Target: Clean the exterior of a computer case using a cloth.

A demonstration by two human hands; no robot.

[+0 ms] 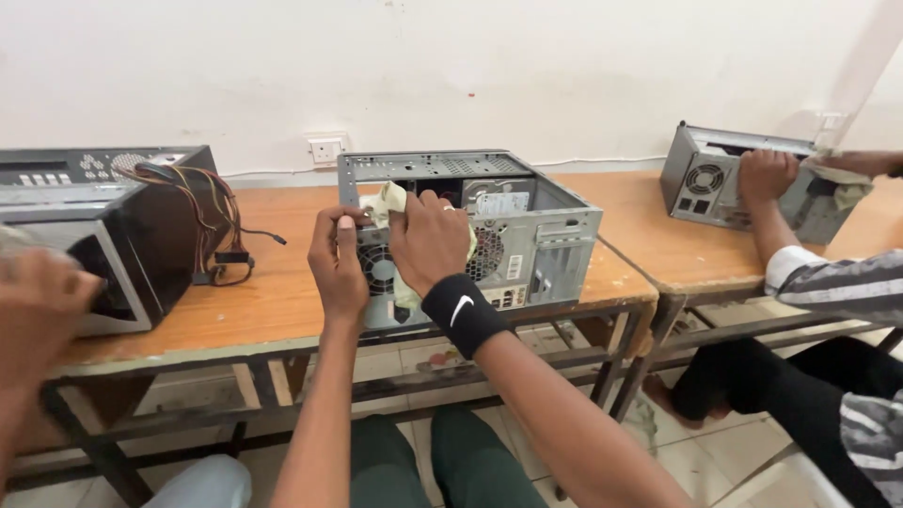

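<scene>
Looking down from the head camera, the open grey computer case (pixel 489 226) stood on the wooden bench (pixel 282 292), near its front edge and just below a white wall socket (pixel 326 149). The left hand (pixel 339 263) was closed in a grip on the rear corner of the case, fingers curled over its top edge beside the round fan grille (pixel 379 268). The right hand (pixel 428 240), with a black wristband (pixel 463 312) on its wrist, pressed a pale yellow cloth (pixel 393 199) against the back panel of the case; its fingers were folded down over the cloth, holding it bunched. Inside the case a silver drive (pixel 497 199) showed through the open top. To the left on the same bench lay a black computer case (pixel 122 235) on its side, with a bundle of coloured wires (pixel 212 221) spilling from it, and another person's blurred hand (pixel 38 301) sat in front of it. To the right, on a neighbouring bench, a second grey case (pixel 715 183) was held by another person's hand (pixel 767 174), that person wearing a striped sleeve (pixel 837 282). Green trousers (pixel 442 466) showed below the bench edge.
</scene>
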